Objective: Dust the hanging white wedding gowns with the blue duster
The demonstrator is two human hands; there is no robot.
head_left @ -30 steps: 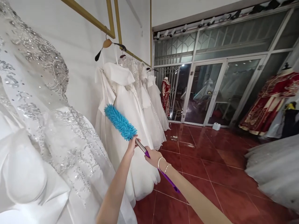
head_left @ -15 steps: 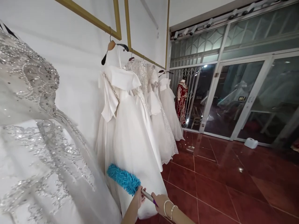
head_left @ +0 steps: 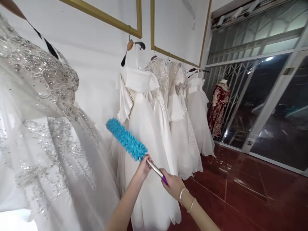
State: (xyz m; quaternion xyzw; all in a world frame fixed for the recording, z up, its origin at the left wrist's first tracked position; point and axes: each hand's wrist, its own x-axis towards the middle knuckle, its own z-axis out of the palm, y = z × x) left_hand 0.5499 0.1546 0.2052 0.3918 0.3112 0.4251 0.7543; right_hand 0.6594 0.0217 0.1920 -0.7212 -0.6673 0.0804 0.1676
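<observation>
A duster with a fluffy blue head [head_left: 126, 139] and a silver and purple handle points up and to the left. My left hand [head_left: 143, 166] grips the silver shaft just below the blue head. My right hand [head_left: 173, 186], with bracelets at the wrist, grips the purple part of the handle lower down. The blue head is in front of a plain white gown [head_left: 146, 141] hanging on a hanger against the white wall.
A beaded white gown [head_left: 45, 128] fills the left foreground. More white gowns [head_left: 190, 118] hang along the gold rail [head_left: 178, 57]. A mannequin in a red dress [head_left: 218, 107] stands by the glass doors [head_left: 276, 112]. The floor is of glossy red tiles [head_left: 240, 192].
The view has swung left and upward toward the wall of gowns. The duster, low in the frame half a second ago, is raised higher in front of the plain white gown, both hands still on it.
</observation>
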